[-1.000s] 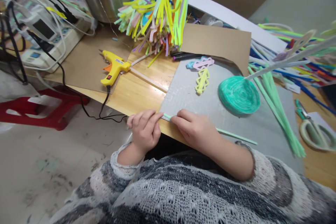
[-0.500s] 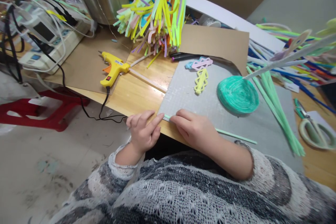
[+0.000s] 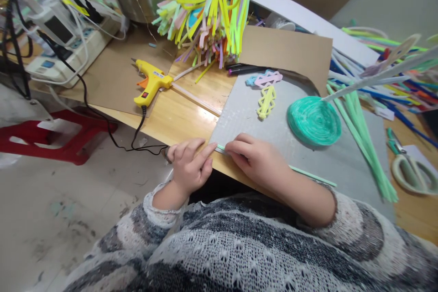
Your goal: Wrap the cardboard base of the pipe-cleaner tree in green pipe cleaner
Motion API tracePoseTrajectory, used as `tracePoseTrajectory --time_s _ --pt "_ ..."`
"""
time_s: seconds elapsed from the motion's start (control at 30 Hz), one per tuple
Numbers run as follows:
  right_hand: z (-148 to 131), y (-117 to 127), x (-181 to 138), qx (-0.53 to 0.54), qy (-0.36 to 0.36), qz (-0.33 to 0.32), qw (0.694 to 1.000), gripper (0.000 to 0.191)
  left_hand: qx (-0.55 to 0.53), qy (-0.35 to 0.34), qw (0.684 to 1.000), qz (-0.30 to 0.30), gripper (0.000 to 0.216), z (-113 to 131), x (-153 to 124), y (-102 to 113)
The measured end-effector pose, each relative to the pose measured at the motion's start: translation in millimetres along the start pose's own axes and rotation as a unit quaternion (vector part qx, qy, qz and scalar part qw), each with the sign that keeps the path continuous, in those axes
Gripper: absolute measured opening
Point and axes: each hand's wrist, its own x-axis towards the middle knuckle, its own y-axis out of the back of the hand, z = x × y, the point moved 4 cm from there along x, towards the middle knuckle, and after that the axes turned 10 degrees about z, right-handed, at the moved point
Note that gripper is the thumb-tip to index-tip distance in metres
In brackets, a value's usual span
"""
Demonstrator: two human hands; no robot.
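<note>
A thin mint-green pipe cleaner (image 3: 313, 176) lies along the front edge of the grey board (image 3: 236, 121). My left hand (image 3: 191, 166) has its index fingertip pressed at the strip's left end, the thumb below and the other fingers curled. A short way to the right, my right hand (image 3: 258, 159) pinches the same strip, its fingers and palm hiding the middle. Beyond my hands on the board lie a yellow zigzag piece (image 3: 266, 101), a pink one (image 3: 268, 79) with a blue piece beside it, and a teal coiled disc (image 3: 314, 121).
A yellow glue gun (image 3: 152, 83) lies to the left, its cord hanging over the table edge. Behind stands a bundle of coloured pipe cleaners (image 3: 219, 13). At right are loose green pipe cleaners (image 3: 364, 146) and scissors (image 3: 412, 169). A power strip (image 3: 73, 52) sits far left.
The view has shifted slightly, so the whole scene sits a little differently in frame. Both hands keep nearly the same hold on the pipe cleaner.
</note>
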Motion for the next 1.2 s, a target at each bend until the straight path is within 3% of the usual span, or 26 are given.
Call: tracePoseTrajectory --time_s 0.17,0.37,0.5,0.7,0.97,1.2 --pt "-6.5 2.2 0.2 -0.105 0.057 -0.015 0.993 0.026 0.0 0.003 1.0 0.0 0.031 1.0 0.6 0.3" --pt "-23.2 11.7 13.5 -0.214 0.176 -0.074 0.958 0.014 0.007 -0.001 1.0 -0.009 0.03 3.4 3.8 2.3" --pt "-21.6 13.0 21.5 -0.225 0.183 -0.109 0.951 0.013 0.006 -0.002 1.0 -0.008 0.03 3.7 4.8 2.6" --pt "-19.4 14.0 21.6 -0.213 0.189 -0.101 0.953 0.01 -0.001 -0.001 1.0 -0.014 0.03 3.6 3.5 2.1" --pt "-34.9 19.2 36.5 -0.248 0.254 -0.18 0.918 0.011 -0.001 0.004 1.0 -0.016 0.03 5.4 5.8 3.4" --pt "-41.5 7.5 50.4 -0.242 0.336 -0.19 0.89 0.01 0.002 -0.003 1.0 -0.007 0.027 2.2 2.6 2.1"
